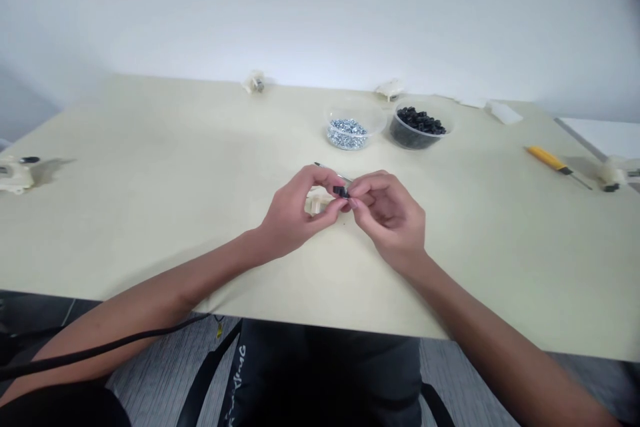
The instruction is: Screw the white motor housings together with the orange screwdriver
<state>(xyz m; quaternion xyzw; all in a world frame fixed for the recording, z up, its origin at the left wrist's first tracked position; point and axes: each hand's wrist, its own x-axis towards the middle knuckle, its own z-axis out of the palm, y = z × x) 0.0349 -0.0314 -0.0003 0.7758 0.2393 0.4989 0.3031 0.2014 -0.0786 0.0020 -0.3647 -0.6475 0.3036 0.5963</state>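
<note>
Between the thumb and forefinger of my left hand (pixel 293 213) is a small black plastic part (pixel 341 191). My right hand (pixel 393 217) is closed in a pinch at the right end of that part; whatever its fingertips grip is too small to make out. Behind and below my left fingers, a cream-coloured plastic piece (pixel 316 204) lies on the table, partly hidden. A thin dark-tipped rod (pixel 327 169), perhaps a screwdriver, shows just beyond my fingertips.
On the table (pixel 165 147) stand a clear tub of small silver screws (pixel 347 133) and a tub of black parts (pixel 420 123). A yellow-handled screwdriver (pixel 549 159) lies right. Cream fixtures sit at left (pixel 15 175), back (pixel 256 82) and right (pixel 610 175).
</note>
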